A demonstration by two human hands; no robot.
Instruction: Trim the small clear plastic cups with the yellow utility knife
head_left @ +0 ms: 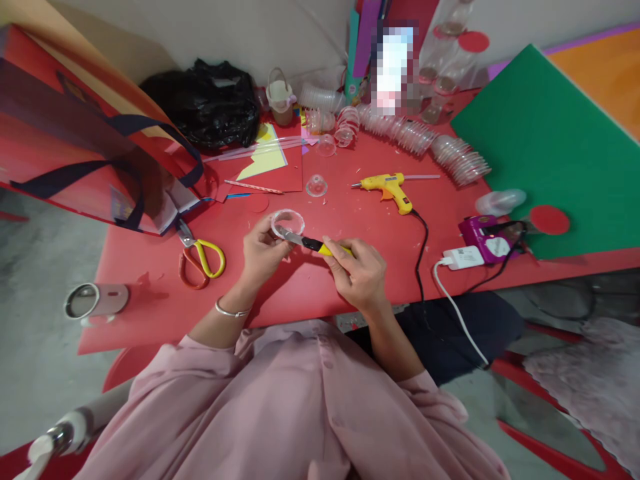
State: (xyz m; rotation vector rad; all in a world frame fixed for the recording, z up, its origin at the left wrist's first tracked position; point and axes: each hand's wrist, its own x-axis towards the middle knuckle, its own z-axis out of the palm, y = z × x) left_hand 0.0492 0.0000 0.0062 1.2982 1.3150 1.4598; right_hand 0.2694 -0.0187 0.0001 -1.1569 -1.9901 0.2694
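My left hand (263, 248) is closed around a clear plastic cup (295, 219), its round rim tilted up. In my right hand (357, 272) is a utility knife (313, 245) with a yellow and black handle, gripped from the right. The knife's blade reaches into or against the near side of the cup's rim; which of the two I cannot tell. Just beyond the cup lies a small clear plastic piece (317, 186). To its right rests a yellow glue gun (387, 187) with a glue stick in its back.
Scissors (203, 261) and a mug (97, 301) are at the left. Rows of nested clear cups (400, 132) line the back, near a black plastic bag (205, 100). A purple power adapter (487, 237) with cords sits right, beside a green sheet (555, 160).
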